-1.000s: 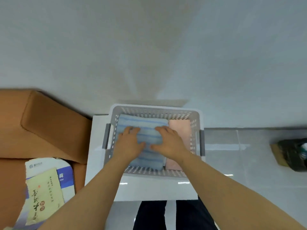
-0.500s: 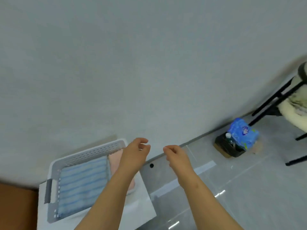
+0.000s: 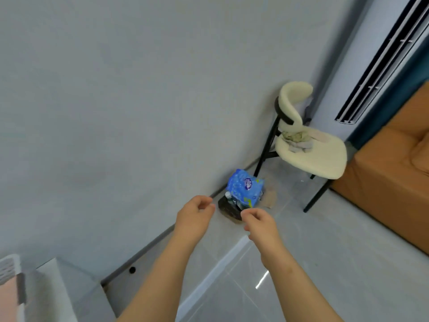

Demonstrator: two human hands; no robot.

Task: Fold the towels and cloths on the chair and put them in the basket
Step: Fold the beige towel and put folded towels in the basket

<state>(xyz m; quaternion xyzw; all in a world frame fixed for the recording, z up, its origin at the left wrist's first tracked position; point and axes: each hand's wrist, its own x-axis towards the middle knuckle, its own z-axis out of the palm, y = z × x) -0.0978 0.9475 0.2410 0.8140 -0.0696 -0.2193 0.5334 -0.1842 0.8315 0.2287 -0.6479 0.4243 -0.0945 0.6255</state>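
Cloths lie crumpled on the seat of the one chair by the wall. I count two, perhaps a third, hard to tell. A second ago both hands were pressing a striped towel into the basket; now the view has swung right, so that one looks delivered. One basket, just a corner showing lower left on the counter. Left hand and right hand float mid-air, fingers loosely curled, holding nothing, well short of the chair.
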